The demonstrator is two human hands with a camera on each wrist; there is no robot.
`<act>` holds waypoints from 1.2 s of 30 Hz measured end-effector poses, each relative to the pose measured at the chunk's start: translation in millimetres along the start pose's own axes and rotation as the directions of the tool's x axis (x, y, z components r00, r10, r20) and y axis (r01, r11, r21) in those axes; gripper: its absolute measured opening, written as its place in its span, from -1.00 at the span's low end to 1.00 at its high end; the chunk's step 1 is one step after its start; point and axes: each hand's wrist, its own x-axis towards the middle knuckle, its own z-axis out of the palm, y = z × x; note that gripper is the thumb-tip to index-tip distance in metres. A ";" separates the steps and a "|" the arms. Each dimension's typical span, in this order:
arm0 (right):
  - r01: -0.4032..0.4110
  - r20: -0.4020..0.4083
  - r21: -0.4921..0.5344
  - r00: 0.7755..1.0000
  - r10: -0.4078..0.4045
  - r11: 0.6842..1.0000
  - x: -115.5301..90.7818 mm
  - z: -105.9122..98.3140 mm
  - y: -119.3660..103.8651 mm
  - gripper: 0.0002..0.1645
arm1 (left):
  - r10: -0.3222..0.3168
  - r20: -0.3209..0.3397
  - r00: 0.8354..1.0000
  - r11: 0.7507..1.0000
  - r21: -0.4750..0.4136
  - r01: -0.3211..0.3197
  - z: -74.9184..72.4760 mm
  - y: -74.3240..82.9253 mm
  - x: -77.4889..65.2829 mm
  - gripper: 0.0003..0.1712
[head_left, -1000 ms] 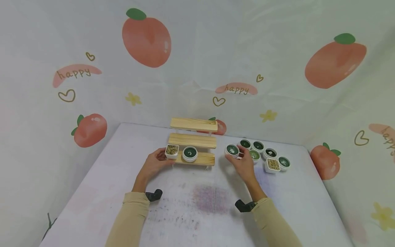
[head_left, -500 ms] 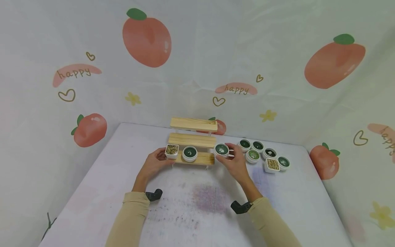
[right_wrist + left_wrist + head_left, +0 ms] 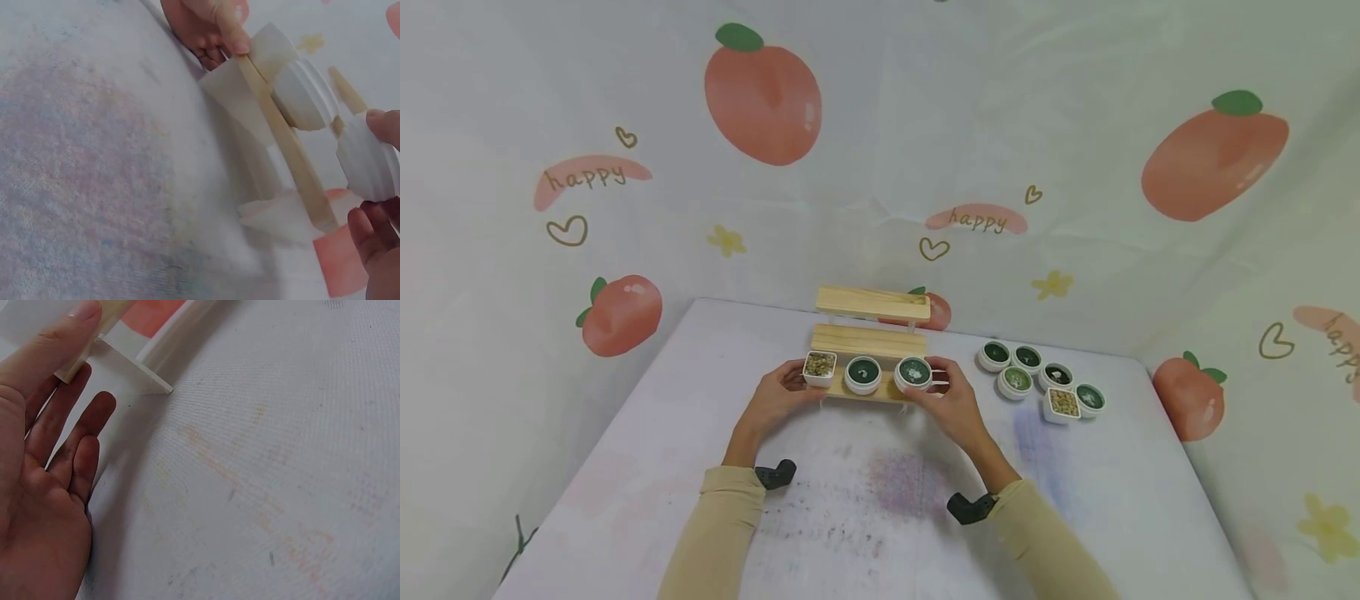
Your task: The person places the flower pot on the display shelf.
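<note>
White round pot (image 3: 913, 372): now above the right end of the lower plank (image 3: 887, 387); one second ago it was well right of the wooden stand (image 3: 868, 342), near the loose pots, and half a second ago just beside that same end.
Right hand (image 3: 957, 408): has travelled leftward with the pot and grasps it by the sides, thumb and fingers on opposite walls; the pot lies between them, its dark green, pale-dotted filling facing up.
Gap under the pot: the right wrist view shows the held pot apart from the plank, close over it.
Left hand (image 3: 772, 404): unmoved; it grips the left end of the lower plank, thumb on the wood and fingertips against the other side, the remaining fingers loosely bent.
Square pot (image 3: 819, 368): unchanged at the left end of the lower plank, just beside the left hand, with a speckled green-brown filling.
Middle round pot (image 3: 862, 376): unmoved on the same plank, between the square pot and the held one, a small pale mark on its dark green top.
Upper planks: the top plank (image 3: 872, 302) stands behind and above the others, in plain pale wood.
Loose pots (image 3: 1016, 382): five round and one square, grouped as before on the table (image 3: 850, 533), now well apart from the right hand.
</note>
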 end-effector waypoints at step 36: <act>0.012 0.044 -0.072 0.999 -0.009 0.997 -7.0 13.3 -27.5 -0.30 | 0.007 -0.011 1.000 1.000 0.001 -0.007 1.1 -0.9 0.2 0.00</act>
